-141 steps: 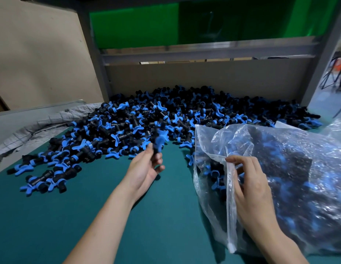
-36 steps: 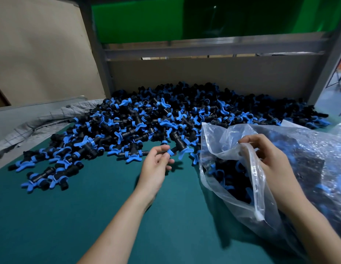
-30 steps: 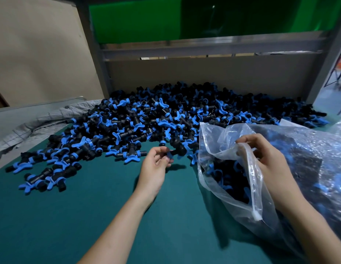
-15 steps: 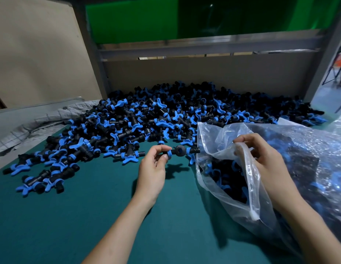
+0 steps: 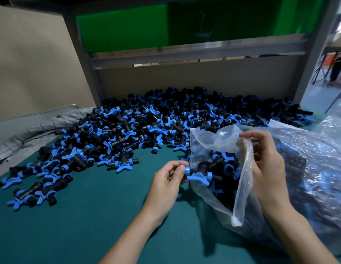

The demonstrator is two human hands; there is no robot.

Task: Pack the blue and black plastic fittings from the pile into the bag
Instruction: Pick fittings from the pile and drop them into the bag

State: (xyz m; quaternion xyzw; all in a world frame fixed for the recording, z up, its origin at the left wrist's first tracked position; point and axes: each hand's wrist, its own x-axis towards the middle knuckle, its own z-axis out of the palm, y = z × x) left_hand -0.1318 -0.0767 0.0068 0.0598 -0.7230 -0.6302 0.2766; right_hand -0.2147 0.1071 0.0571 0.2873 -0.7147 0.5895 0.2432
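A big pile of blue and black plastic fittings [image 5: 146, 128] spreads across the back of the green table. At the right lies a clear plastic bag [image 5: 309, 168], partly filled with fittings. My right hand [image 5: 265, 164] grips the bag's upper rim and holds its mouth open toward the left. My left hand [image 5: 169, 178] pinches one end of a single fitting [image 5: 199, 175], whose other end sits just inside the bag's mouth.
The green table top [image 5: 80, 216] runs to the near edge in front of the pile. A grey folded cloth [image 5: 32, 132] lies at the left. A grey metal frame [image 5: 185, 56] and beige boards wall the back and left.
My left hand carried the fitting rightward from the pile's edge to the bag's mouth. My right hand kept holding the bag open.
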